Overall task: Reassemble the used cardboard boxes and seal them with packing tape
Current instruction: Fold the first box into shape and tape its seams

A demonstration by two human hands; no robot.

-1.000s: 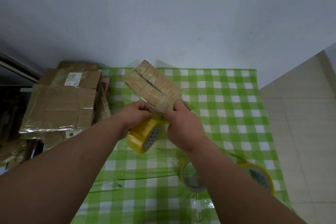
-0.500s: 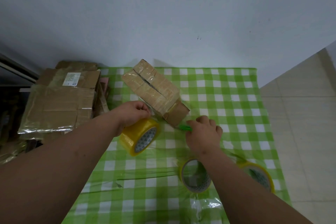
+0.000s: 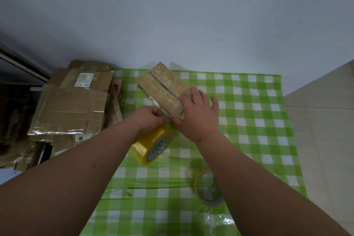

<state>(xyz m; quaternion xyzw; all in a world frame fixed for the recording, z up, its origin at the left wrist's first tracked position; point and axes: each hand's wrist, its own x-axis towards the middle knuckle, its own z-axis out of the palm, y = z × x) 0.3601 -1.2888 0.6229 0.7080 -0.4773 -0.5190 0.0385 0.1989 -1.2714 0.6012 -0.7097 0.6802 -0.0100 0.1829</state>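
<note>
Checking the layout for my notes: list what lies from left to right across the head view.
Stack of flattened brown cardboard boxes → left hand pinching tape over the yellow packing tape roll → right hand flat on the small taped cardboard box → bare right part of the green-and-white checked tablecloth.

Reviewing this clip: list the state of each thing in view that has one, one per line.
small cardboard box: assembled, flaps closed, taped, lying on the table
left hand: fingers curled, pinching the tape at the box's near end
right hand: fingers straight, pressing flat on the box
yellow tape roll: tilted on edge, under the left hand
second tape roll: on the tablecloth, partly hidden by the right forearm
flattened boxes: stacked, unassembled, left of the table
</note>
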